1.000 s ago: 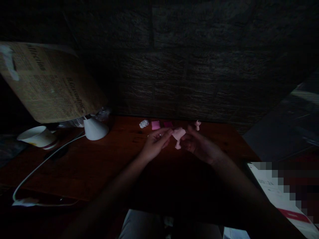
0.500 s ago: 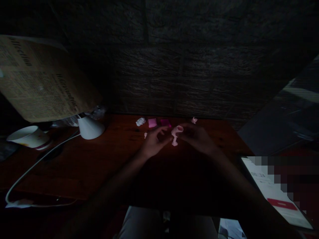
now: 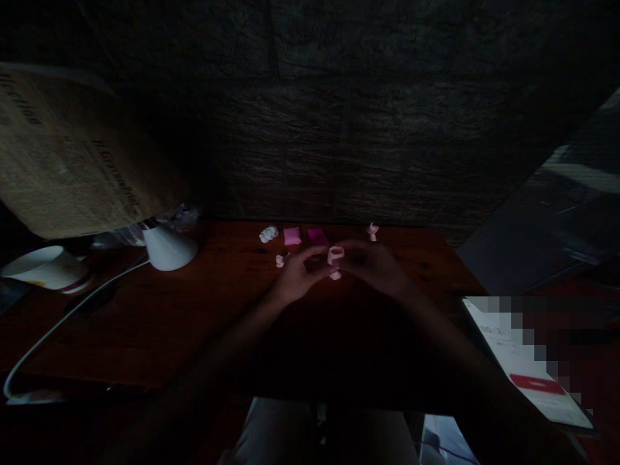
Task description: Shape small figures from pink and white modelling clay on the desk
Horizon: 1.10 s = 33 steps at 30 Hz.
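Observation:
Between my hands stands a small pale pink clay goblet (image 3: 336,254), upright, its round hollow cup facing up and its foot showing below my fingers. My left hand (image 3: 296,278) pinches it from the left, with thumb and fingertips at the stem and cup. From the other side my right hand (image 3: 380,268) closes its fingers on it; some of those fingertips are lost in the dark. Behind the hands lie a white clay lump (image 3: 268,234), a light pink clay square (image 3: 292,236) and a magenta clay square (image 3: 318,236).
A small pink clay piece (image 3: 279,260) lies beside my left hand, and another pink cup-like piece (image 3: 372,232) stands near the wall. At left are a paper cup (image 3: 46,268), a white lamp base (image 3: 169,248) with its cable, and a newsprint paper bag (image 3: 82,155). A lit tablet (image 3: 537,381) is at right.
The goblet has gone from tilted to more upright, and its cup looks rounder. Both hands have closed in around its stem. The whole view has shifted slightly.

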Motion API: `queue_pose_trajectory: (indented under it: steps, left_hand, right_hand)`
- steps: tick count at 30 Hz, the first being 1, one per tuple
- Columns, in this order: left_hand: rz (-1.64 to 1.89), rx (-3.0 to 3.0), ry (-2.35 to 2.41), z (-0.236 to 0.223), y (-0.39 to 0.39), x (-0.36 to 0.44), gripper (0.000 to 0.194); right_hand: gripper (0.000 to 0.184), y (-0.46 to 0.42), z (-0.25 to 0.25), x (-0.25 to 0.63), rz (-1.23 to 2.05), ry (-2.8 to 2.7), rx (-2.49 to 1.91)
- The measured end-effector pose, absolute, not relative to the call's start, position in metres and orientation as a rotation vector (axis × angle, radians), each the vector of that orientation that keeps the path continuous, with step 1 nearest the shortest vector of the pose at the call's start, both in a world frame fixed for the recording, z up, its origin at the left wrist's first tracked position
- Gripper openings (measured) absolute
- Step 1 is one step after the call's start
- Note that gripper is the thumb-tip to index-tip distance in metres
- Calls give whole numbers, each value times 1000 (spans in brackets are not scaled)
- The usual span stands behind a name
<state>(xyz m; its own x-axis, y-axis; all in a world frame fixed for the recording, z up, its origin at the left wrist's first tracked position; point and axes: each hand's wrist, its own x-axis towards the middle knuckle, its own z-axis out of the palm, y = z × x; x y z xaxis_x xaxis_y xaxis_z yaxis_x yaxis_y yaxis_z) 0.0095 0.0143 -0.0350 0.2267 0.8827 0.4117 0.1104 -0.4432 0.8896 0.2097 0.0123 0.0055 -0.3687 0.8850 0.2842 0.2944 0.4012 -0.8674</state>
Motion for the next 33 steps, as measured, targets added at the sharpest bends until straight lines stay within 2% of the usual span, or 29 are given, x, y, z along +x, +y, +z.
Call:
queue_pose_trajectory:
  steps: [4, 22, 33]
  left_hand:
    - [1286, 1755, 904, -37, 15, 10, 38]
    - [1285, 1756, 891, -36, 15, 15, 37]
    - [1297, 1911, 965, -31, 13, 10, 28]
  right_hand:
    - [31, 14, 4, 209, 1014, -1831, -946]
    - [31, 17, 7, 218, 1149, -1874, -957]
    - [32, 14, 11, 219, 1174, -1950, -979]
